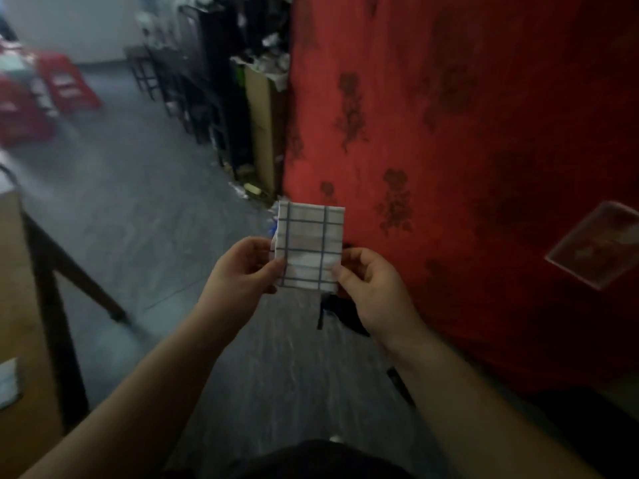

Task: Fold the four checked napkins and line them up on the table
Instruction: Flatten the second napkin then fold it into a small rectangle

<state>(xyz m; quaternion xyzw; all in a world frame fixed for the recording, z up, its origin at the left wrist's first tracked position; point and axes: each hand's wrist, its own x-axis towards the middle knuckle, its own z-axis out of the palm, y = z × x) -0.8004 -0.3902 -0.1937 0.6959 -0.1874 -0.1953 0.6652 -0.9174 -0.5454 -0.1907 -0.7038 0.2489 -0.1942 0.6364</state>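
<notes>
Both forearms reached forward, the left hand point(247, 271) and right hand point(371, 281) pinching a folded checked napkin point(309, 247) by its lower corners, thumbs on its near face. It stood upright above the fingers. Beyond them hung a red floral cloth point(466, 150); below lay grey floor point(138, 202).

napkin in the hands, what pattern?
White with a blue checked grid, clearest in the head view: the napkin is held in both hands.
</notes>
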